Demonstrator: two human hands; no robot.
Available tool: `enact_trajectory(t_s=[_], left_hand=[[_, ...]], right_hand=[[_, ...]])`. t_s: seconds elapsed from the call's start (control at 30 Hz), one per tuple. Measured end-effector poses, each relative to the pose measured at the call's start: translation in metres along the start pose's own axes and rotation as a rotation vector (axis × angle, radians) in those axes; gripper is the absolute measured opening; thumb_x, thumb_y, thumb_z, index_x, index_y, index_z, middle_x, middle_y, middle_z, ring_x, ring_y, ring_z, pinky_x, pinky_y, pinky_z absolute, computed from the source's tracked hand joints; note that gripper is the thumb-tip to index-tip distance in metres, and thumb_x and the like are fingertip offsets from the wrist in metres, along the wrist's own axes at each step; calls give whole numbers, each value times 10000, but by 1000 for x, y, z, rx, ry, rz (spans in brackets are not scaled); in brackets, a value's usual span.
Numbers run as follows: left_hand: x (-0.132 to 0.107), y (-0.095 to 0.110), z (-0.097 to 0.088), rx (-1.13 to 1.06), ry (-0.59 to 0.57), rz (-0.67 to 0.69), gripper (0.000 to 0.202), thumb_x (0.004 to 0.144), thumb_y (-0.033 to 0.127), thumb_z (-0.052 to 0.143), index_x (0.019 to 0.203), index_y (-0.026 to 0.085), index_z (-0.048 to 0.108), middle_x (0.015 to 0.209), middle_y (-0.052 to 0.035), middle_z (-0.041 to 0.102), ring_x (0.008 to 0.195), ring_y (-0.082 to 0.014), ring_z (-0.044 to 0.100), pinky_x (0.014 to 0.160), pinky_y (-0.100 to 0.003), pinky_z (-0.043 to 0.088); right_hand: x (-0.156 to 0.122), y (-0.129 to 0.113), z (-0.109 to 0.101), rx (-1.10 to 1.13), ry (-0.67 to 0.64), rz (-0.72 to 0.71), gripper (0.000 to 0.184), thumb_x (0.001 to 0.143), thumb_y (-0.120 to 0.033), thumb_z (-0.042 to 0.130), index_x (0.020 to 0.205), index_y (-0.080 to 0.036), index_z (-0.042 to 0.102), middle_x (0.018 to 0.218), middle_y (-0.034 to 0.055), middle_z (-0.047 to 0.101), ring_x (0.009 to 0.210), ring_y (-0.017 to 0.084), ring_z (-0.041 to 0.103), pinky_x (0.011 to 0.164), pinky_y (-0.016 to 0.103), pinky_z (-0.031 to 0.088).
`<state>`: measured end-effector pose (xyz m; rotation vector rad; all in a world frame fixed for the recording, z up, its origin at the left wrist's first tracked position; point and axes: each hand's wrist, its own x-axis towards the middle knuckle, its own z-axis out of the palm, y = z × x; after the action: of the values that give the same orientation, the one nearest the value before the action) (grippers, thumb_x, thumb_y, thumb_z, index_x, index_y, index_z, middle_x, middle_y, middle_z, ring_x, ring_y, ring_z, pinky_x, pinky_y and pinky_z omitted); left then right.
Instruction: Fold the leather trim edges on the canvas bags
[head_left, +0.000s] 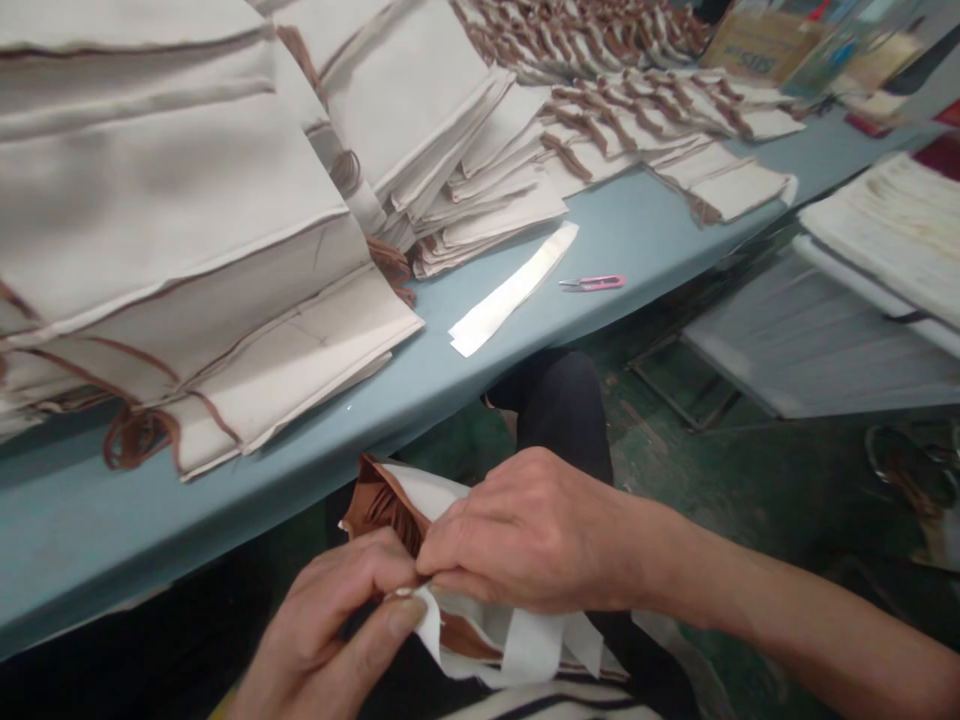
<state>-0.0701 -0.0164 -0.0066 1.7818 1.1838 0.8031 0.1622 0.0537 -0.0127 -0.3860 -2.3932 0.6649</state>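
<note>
Low in the head view, above my lap, a white fabric pouch with brown lining [386,510] is pinched between both hands. My left hand [334,610] is closed, its thumb and forefinger gripping the pouch's edge near a loose white strip [534,645]. My right hand [525,535] is closed over the same edge, fingertips close to the left ones. Exactly what lies between the right fingertips is hidden. The white strip curls out below my right hand and along the pouch's opening.
On the blue-grey table [420,390] lie stacked cream fabric pieces [172,200] with brown ties. A pale paper-like strip [517,285] and pink thread snips [594,283] lie near the edge. Farther back are rows of brown-trimmed pieces [607,120] and a cardboard box [757,48]. A loaded rack [892,240] stands right.
</note>
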Motion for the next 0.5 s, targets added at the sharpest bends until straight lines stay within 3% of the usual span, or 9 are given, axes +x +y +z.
enact_trajectory(t_s=[0.2,0.33,0.5], left_hand=[[-1,1,3,4,-11,19,237,1005,209,651,775,252,689,703,77,710,627,-82,695,665,-115,541],[1,2,5,-1,-11,10,244,995,202,637,759,251,673,689,84,689,603,-76,669,646,-111,531],[0,3,9,13,-12,-26,259,989,212,635,732,237,651,681,79,686,609,-77,682,636,-115,525]], right_hand=[[2,-8,-12,-184,-148,-58,201,1080,-130,553,947,-140,703,792,-20,755,646,123,668,536,310,421],[6,-15,-11,-261,-100,-62,227,1065,-158,539,882,-176,671,662,-36,674,539,142,560,497,328,366],[8,-17,-2,-266,-1,4,279,993,-105,501,770,-215,630,606,-47,644,526,131,547,490,319,314]])
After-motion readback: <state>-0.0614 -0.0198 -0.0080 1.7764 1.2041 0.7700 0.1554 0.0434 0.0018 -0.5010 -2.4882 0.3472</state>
